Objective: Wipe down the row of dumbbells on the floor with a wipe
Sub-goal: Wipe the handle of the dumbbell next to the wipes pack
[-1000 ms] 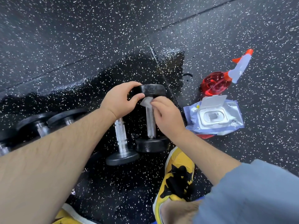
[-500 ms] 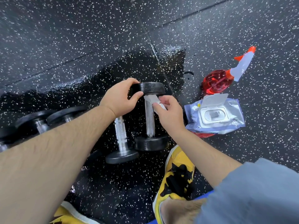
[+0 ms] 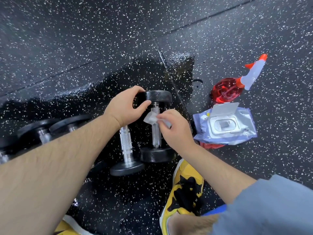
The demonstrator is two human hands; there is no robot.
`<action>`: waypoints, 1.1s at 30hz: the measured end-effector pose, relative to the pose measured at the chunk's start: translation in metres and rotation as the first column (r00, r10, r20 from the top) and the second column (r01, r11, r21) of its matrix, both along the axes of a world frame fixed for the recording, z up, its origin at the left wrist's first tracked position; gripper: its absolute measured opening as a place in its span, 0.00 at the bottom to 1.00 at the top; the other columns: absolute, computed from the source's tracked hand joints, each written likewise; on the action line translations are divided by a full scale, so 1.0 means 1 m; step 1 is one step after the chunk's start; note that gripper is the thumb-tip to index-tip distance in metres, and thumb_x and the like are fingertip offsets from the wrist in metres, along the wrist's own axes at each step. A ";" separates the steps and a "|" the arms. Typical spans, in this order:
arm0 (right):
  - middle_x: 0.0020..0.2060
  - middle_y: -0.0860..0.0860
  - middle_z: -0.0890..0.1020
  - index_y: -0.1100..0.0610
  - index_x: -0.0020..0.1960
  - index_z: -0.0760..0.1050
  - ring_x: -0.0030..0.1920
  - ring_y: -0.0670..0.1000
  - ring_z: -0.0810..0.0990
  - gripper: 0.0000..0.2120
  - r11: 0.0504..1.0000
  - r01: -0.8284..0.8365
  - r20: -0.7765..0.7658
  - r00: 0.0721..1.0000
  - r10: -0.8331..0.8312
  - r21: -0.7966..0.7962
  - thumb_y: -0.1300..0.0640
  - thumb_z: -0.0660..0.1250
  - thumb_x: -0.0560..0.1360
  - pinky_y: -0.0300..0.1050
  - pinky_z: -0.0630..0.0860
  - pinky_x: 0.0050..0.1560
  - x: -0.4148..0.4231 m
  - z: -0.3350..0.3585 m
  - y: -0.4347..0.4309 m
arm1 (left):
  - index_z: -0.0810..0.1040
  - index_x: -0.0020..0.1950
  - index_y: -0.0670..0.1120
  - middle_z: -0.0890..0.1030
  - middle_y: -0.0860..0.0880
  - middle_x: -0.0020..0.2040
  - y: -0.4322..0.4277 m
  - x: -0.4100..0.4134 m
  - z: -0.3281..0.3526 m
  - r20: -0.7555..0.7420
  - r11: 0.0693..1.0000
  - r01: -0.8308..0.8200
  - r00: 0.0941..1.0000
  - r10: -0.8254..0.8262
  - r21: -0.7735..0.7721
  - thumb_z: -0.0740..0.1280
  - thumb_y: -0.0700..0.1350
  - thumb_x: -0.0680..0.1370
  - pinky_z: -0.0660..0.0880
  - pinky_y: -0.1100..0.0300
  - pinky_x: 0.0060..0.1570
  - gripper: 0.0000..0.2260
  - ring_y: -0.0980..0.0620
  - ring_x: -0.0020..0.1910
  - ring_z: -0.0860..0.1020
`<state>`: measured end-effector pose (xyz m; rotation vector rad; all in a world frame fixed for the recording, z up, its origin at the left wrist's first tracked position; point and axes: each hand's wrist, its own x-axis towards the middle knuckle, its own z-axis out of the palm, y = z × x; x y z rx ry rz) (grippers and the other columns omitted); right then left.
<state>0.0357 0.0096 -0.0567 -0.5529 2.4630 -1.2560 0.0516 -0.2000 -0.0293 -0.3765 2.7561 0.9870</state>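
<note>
Left hand closed around the rim of the far black head of the rightmost dumbbell, thumb under, fingers over the top. Right hand pinched shut on a crumpled white wipe, pressed against the upper part of the knurled chrome handle, just below the far head. Dumbbell lying on the floor, near head beside a yellow-and-black shoe. Second dumbbell directly to its left, touching or nearly so; contact not determinable. Further dumbbells in the row at left, partly hidden behind the left forearm. Floor surface dark and glossy under and beyond the row, looking wet. Wipe pack at right with lid flipped open, lying flat. Red spray bottle on its side just beyond the pack.
</note>
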 end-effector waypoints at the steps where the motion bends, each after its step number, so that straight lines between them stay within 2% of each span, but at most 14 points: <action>1: 0.47 0.51 0.81 0.61 0.51 0.84 0.49 0.42 0.76 0.06 1.000 -0.030 -0.017 0.999 0.030 -0.001 0.65 0.70 0.76 0.25 0.67 0.54 -0.001 0.001 0.002 | 0.75 0.61 0.54 0.81 0.58 0.52 0.000 0.000 0.000 -0.001 1.000 0.001 1.000 -0.001 -0.001 0.64 0.60 0.77 0.78 0.50 0.54 0.17 0.54 0.51 0.79; 6: 0.49 0.51 0.79 0.61 0.53 0.84 0.50 0.42 0.75 0.07 0.999 -0.040 -0.077 0.996 0.040 0.008 0.65 0.70 0.77 0.25 0.66 0.53 -0.010 0.000 -0.002 | 0.75 0.61 0.54 0.81 0.58 0.53 0.001 0.000 0.000 -0.005 1.000 0.005 1.000 -0.005 -0.005 0.66 0.58 0.78 0.78 0.50 0.54 0.15 0.54 0.51 0.79; 7: 0.47 0.51 0.79 0.61 0.52 0.84 0.48 0.44 0.76 0.07 0.997 -0.071 -0.081 0.994 0.072 0.021 0.65 0.70 0.76 0.27 0.68 0.51 -0.006 -0.001 -0.002 | 0.75 0.61 0.54 0.81 0.58 0.52 0.000 0.000 0.001 -0.003 1.000 0.005 1.000 -0.005 -0.007 0.65 0.59 0.78 0.78 0.50 0.54 0.15 0.55 0.51 0.79; 9: 0.44 0.51 0.78 0.61 0.48 0.84 0.44 0.50 0.77 0.05 0.989 -0.136 -0.077 0.987 0.141 0.059 0.65 0.71 0.74 0.40 0.74 0.47 0.001 0.001 -0.001 | 0.75 0.61 0.55 0.80 0.59 0.52 -0.001 0.000 0.000 0.005 1.000 0.001 1.000 -0.001 -0.009 0.63 0.61 0.77 0.78 0.49 0.53 0.16 0.55 0.50 0.79; 11: 0.42 0.51 0.77 0.61 0.46 0.84 0.42 0.54 0.77 0.04 0.977 -0.190 -0.125 0.972 0.201 0.094 0.65 0.70 0.73 0.47 0.75 0.44 0.001 0.005 -0.002 | 0.75 0.60 0.56 0.80 0.59 0.51 -0.002 0.001 -0.001 0.008 1.000 -0.001 1.000 0.001 -0.015 0.63 0.61 0.77 0.78 0.49 0.53 0.15 0.55 0.50 0.79; 14: 0.44 0.54 0.78 0.63 0.48 0.83 0.43 0.57 0.75 0.05 0.976 -0.193 -0.253 0.944 0.212 0.100 0.67 0.69 0.75 0.47 0.73 0.43 -0.009 0.005 -0.013 | 0.76 0.61 0.55 0.81 0.59 0.53 -0.001 0.001 -0.001 -0.004 1.000 0.001 1.000 -0.001 -0.016 0.65 0.59 0.78 0.77 0.50 0.54 0.14 0.55 0.51 0.79; 16: 0.47 0.54 0.78 0.62 0.47 0.82 0.45 0.58 0.73 0.05 0.951 -0.241 -0.307 0.906 0.292 0.195 0.66 0.67 0.76 0.50 0.74 0.44 -0.007 0.000 -0.017 | 0.76 0.61 0.55 0.81 0.58 0.53 -0.002 0.001 -0.001 -0.009 1.000 0.002 1.000 -0.002 -0.016 0.66 0.59 0.78 0.77 0.50 0.54 0.14 0.55 0.51 0.79; 19: 0.47 0.52 0.78 0.60 0.45 0.82 0.45 0.56 0.70 0.07 0.857 -0.383 -0.302 0.819 0.488 0.346 0.64 0.65 0.76 0.53 0.75 0.44 0.008 -0.005 -0.014 | 0.76 0.61 0.56 0.81 0.60 0.52 -0.002 0.001 -0.001 -0.006 1.000 -0.002 1.000 0.001 -0.011 0.65 0.60 0.78 0.78 0.49 0.53 0.14 0.55 0.50 0.79; 21: 0.45 0.51 0.79 0.60 0.45 0.84 0.45 0.56 0.72 0.08 0.838 -0.456 -0.249 0.811 0.530 0.299 0.64 0.66 0.75 0.52 0.76 0.45 0.010 0.000 -0.010 | 0.75 0.61 0.57 0.81 0.60 0.52 -0.002 0.002 -0.002 -0.003 1.000 -0.001 1.000 0.001 -0.011 0.65 0.61 0.78 0.79 0.50 0.53 0.14 0.56 0.50 0.79; 23: 0.47 0.52 0.80 0.61 0.50 0.84 0.47 0.56 0.74 0.08 0.905 -0.392 -0.195 0.886 0.420 0.165 0.66 0.67 0.75 0.51 0.76 0.49 0.002 0.007 -0.006 | 0.75 0.61 0.57 0.81 0.60 0.53 -0.002 0.002 -0.002 -0.010 1.000 0.004 1.000 -0.004 -0.018 0.65 0.61 0.78 0.79 0.50 0.54 0.15 0.56 0.50 0.79; 26: 0.51 0.52 0.76 0.60 0.61 0.80 0.50 0.47 0.74 0.14 0.995 -0.093 -0.072 0.993 0.095 0.031 0.66 0.67 0.76 0.39 0.71 0.55 -0.016 0.019 -0.001 | 0.75 0.62 0.58 0.81 0.60 0.54 -0.002 0.002 -0.002 -0.013 1.000 0.003 1.000 -0.003 -0.018 0.64 0.61 0.78 0.78 0.50 0.55 0.15 0.56 0.52 0.79; 29: 0.50 0.49 0.72 0.55 0.55 0.83 0.50 0.40 0.72 0.10 1.000 0.025 0.064 0.998 -0.026 0.007 0.64 0.67 0.77 0.31 0.69 0.54 -0.024 0.028 0.001 | 0.74 0.62 0.59 0.80 0.62 0.54 -0.002 0.002 -0.002 -0.007 1.000 0.000 1.000 0.000 -0.022 0.63 0.63 0.78 0.78 0.50 0.56 0.15 0.57 0.53 0.78; 33: 0.53 0.45 0.72 0.48 0.44 0.85 0.58 0.40 0.74 0.09 0.978 0.170 0.306 0.944 -0.127 -0.119 0.61 0.70 0.76 0.42 0.78 0.56 -0.016 0.038 0.001 | 0.74 0.62 0.58 0.80 0.61 0.54 -0.002 0.002 -0.001 -0.003 1.000 0.003 1.000 -0.003 -0.020 0.64 0.61 0.78 0.78 0.50 0.55 0.15 0.57 0.53 0.78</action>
